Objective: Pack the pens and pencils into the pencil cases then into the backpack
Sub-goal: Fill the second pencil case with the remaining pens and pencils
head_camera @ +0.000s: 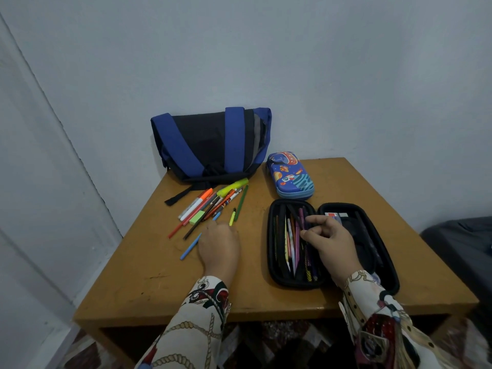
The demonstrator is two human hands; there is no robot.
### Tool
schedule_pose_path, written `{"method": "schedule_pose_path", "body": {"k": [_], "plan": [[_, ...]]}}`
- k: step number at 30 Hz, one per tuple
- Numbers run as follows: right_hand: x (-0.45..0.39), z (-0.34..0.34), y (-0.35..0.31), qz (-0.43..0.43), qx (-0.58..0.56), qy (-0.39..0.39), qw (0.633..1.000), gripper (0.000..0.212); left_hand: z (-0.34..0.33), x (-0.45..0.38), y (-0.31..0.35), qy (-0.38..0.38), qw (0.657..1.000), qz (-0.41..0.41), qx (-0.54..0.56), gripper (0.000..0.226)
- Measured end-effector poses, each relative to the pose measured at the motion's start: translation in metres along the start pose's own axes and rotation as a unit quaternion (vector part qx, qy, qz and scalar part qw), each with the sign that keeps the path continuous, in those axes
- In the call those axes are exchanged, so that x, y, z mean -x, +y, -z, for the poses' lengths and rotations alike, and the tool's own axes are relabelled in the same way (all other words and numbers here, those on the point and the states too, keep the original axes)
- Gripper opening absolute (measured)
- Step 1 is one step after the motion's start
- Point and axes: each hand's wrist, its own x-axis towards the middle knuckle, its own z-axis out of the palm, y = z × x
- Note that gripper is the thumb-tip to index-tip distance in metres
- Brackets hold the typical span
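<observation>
Your right hand [328, 242] reaches into the open black pencil case [298, 245], its grip pinching a dark pencil [306, 230] among those already inside. Left of that case, your left hand [219, 242] rests on the tabletop [149, 283], fingers curled at the loose pens [210, 206]; whether its grip holds one, I cannot tell. Behind the case sit a blue case [290, 175] and the backpack [210, 143].

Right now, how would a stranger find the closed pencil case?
Start at the blue and black fabric backpack against the wall. Just to its right on the wooden table lies the blue hard-shell pencil case, zipped shut, with space cartoons; the black case nearer lies open.
</observation>
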Motion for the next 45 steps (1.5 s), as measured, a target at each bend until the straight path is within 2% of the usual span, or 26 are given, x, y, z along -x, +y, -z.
{"method": "schedule_pose_path", "body": {"k": [4, 6, 11, 17, 23, 27, 32, 34, 37, 39, 42, 45], "plan": [[0.000, 0.000, 0.000, 0.001, 0.000, 0.000, 1.000, 0.023, 0.023, 0.018, 0.015, 0.022, 0.985, -0.014, 0.172, 0.028], [0.000, 0.000, -0.001, 0.002, 0.004, -0.002, 1.000, 0.023, 0.039, 0.037, 0.031, -0.003, 0.974, -0.047, 0.219, 0.027], [0.002, -0.001, -0.003, 0.008, 0.011, -0.002, 1.000, 0.024, 0.050, 0.061, 0.073, -0.111, 0.972, -0.123, 0.164, 0.031], [0.002, -0.001, -0.005, 0.010, 0.006, 0.002, 1.000, 0.026, 0.042, 0.051, 0.091, -0.156, 0.974, -0.131, 0.095, 0.025], [0.003, -0.001, -0.006, 0.007, -0.003, 0.006, 1.000, 0.026, 0.036, 0.044, 0.090, -0.143, 0.976, -0.147, 0.071, 0.019], [0.003, -0.002, -0.006, 0.009, 0.004, 0.008, 1.000, 0.026, 0.036, 0.047, 0.087, -0.141, 0.971, -0.193, 0.031, 0.022], [0.003, -0.002, -0.006, 0.012, 0.011, 0.008, 1.000, 0.026, 0.038, 0.058, 0.078, -0.131, 0.958, -0.250, 0.040, 0.026], [0.003, -0.001, -0.006, 0.008, 0.005, 0.007, 1.000, 0.025, 0.033, 0.052, 0.072, -0.106, 0.962, -0.240, 0.080, 0.024], [0.004, -0.001, -0.006, 0.002, -0.005, 0.004, 1.000, 0.024, 0.024, 0.035, 0.059, -0.035, 0.972, -0.159, 0.169, 0.020], [0.003, -0.001, -0.006, -0.001, -0.007, 0.003, 1.000, 0.024, 0.016, 0.020, 0.046, -0.008, 0.977, -0.127, 0.172, 0.025], [0.003, -0.001, -0.006, -0.003, -0.009, 0.002, 1.000, 0.024, 0.000, -0.004, 0.024, -0.020, 0.984, -0.144, 0.101, 0.038], [0.003, -0.001, -0.006, -0.004, -0.010, -0.001, 1.000, 0.024, -0.010, -0.014, 0.011, -0.092, 0.982, -0.148, 0.072, 0.045]]}}
